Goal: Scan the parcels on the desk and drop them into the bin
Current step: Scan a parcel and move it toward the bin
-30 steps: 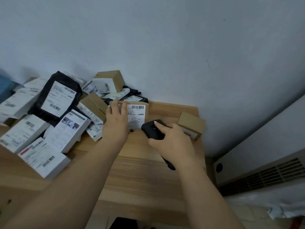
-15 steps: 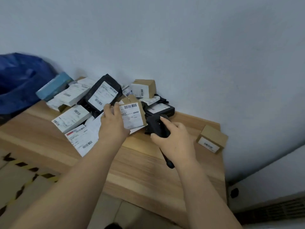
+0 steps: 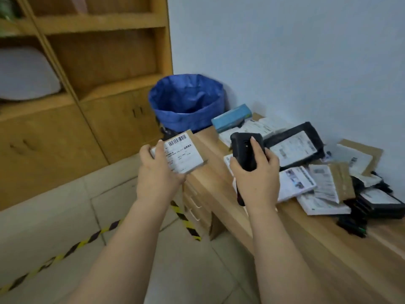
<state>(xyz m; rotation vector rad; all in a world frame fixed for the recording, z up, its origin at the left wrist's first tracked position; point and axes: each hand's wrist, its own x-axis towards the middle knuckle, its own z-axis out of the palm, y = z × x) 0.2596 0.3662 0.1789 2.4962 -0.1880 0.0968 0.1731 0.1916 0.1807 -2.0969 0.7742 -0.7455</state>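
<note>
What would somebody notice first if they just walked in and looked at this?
Probably the bin with the bright blue bag, standing on the floor at the far end of the desk. Next, the left hand holding up a small labelled box, beside the right hand gripping a black scanner. Then the messy pile of parcels on the desk.

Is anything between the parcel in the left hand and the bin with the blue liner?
Nothing visible blocks it. The left hand holds the brown parcel off the desk's end, and the open bin stands just beyond it. The blue box and the scanner in the right hand sit off to the side.
</note>
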